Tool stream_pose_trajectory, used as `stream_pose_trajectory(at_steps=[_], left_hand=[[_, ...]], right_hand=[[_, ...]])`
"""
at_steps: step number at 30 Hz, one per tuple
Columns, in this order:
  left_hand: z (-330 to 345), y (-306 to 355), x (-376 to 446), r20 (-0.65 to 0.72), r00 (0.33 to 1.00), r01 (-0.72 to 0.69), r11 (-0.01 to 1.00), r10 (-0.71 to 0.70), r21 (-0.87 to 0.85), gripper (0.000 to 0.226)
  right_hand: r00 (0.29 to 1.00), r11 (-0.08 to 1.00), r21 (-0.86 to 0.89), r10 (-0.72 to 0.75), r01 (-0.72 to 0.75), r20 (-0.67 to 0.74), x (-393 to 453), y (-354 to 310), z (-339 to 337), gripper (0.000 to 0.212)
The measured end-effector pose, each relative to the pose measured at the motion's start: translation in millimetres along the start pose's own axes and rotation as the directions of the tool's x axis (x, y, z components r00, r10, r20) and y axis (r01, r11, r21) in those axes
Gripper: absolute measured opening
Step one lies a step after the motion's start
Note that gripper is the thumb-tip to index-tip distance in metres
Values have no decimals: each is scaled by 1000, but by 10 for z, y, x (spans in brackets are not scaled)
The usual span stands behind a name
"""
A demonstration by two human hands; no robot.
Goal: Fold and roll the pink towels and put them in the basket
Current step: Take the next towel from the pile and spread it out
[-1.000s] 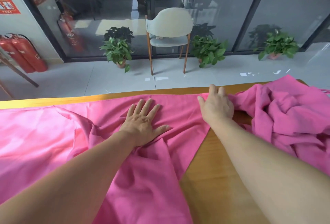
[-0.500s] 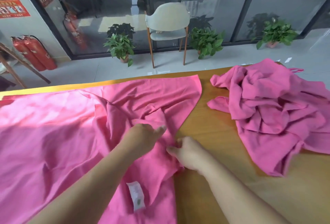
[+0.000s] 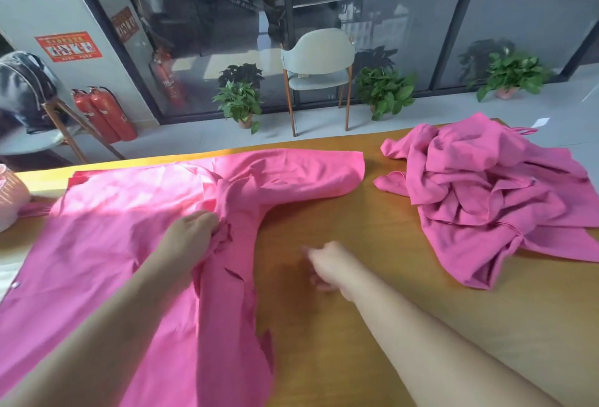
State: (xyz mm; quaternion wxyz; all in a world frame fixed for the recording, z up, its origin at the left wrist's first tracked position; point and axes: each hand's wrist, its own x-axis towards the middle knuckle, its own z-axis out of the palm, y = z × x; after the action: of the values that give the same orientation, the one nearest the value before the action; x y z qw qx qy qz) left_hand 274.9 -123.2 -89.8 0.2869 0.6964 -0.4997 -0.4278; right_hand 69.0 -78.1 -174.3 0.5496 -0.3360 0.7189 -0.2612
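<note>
Bunching a ridge of cloth near the middle of the spread towel (image 3: 129,228), the fingers (image 3: 207,222) of the left hand (image 3: 189,239) were curled into the fabric and gripped it. The right hand (image 3: 327,265) was blurred with motion over bare wood; its fingers seemed loosely bent with nothing between them, though the smear kept me from being sure of their exact shape.

Half a second earlier both hands had met at the towel's near right edge, pinching it together. A second earlier they had lain flat on the cloth near the far side of the table (image 3: 324,325). Since then the right hand had let go and drifted off to the right, while the left had kept its hold and drawn the cloth leftward, so the right flap now ran as a long band from the far edge down toward the person.

The spread towel covered the left half of the table, still rumpled, with the far right corner folded over on itself. The second towel (image 3: 486,196) lay in an untouched heap well apart on the right. A pale pink rounded object (image 3: 9,202) at the left edge may be the basket, but too little of it showed to tell.

By my judgement the first fold was only begun: the cloth wanted flattening and squaring before any rolling, and nothing had reached the basket yet.
</note>
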Motion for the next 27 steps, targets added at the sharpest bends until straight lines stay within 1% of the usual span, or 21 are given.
stream_pose_trajectory(at_steps=[1,2,4,5,9,12,14,16,17,19,20,21,22,23,24,25,26,27], left_hand=[[-20,14,15,-11,998,63,995,-64,-73,43],[-26,25,22,-8,993,118,983,-120,-142,38],[-7,46,11,26,976,216,947,-216,-238,22],[1,42,8,47,967,252,928,-249,-273,18],[46,29,11,144,945,325,890,-293,-320,15],[65,53,0,162,942,333,877,-294,-345,18],[61,57,15,171,943,330,871,-286,-365,20],[54,69,20,184,942,332,868,-282,-370,19],[55,65,34,183,941,333,867,-283,-371,20],[76,59,42,191,940,334,872,-282,-359,19],[104,53,48,192,941,329,879,-277,-344,18],[145,41,65,186,947,310,897,-262,-315,18],[202,29,63,188,953,282,919,-236,-276,18],[269,21,45,198,958,254,937,-209,-238,19],[359,19,25,221,957,231,952,-186,-199,20],[462,9,1,251,953,214,961,-167,-174,20],[562,7,-32,293,945,201,965,-145,-170,19],[666,9,-75,328,938,175,971,-114,-165,17]], right_hand=[[998,999,-32,40,-38,41,-6,71,53,35],[994,998,5,58,-59,95,-22,112,120,39],[980,990,122,51,-76,190,-69,113,276,34],[976,987,139,45,-76,212,-81,92,365,30],[941,972,168,104,-165,323,-117,-2,686,19],[915,932,266,134,-248,381,-152,-28,784,20],[920,906,336,122,-256,372,-181,-15,797,21],[941,886,398,109,-238,321,-223,7,748,25],[957,875,435,97,-213,274,-251,12,688,26],[989,853,505,79,-132,126,-314,28,477,24],[994,841,531,81,-105,70,-359,42,317,25],[996,859,505,84,-90,33,-413,65,133,28],[996,902,424,89,-84,9,-473,98,-52,30],[996,958,276,89,-82,-14,-521,145,-240,30],[995,990,110,90,-85,-38,-570,187,-429,29],[994,994,-46,94,-96,-58,-604,225,-607,28],[992,975,-191,99,-111,-72,-642,251,-776,26],[992,930,-345,106,-124,-71,-656,277,-923,23]])
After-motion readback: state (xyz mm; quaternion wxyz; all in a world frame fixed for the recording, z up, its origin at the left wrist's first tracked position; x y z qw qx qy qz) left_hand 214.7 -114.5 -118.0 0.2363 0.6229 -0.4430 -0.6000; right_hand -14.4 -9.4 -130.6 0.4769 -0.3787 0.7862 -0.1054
